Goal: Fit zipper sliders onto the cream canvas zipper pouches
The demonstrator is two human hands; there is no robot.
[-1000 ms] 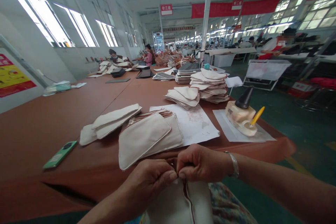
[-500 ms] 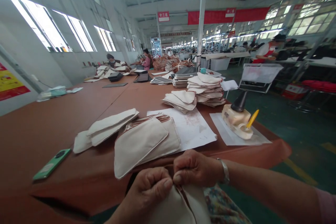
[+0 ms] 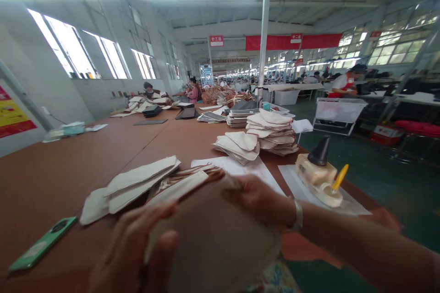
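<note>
A brown table [image 3: 92, 158]; over its near edge, a cloth piece [image 3: 223, 238] — the left hand [image 3: 132, 242] blurred against it, grip impossible to tell, the right hand [image 3: 256, 199] pinching its edge — and, at the table's near left, a phone [image 3: 43, 247].

Table [image 3: 85, 155] passable toward the left edge
Near edge is crowded by pale panels [image 3: 137, 178], near-right corner by a cream container [image 3: 314, 171].
</note>
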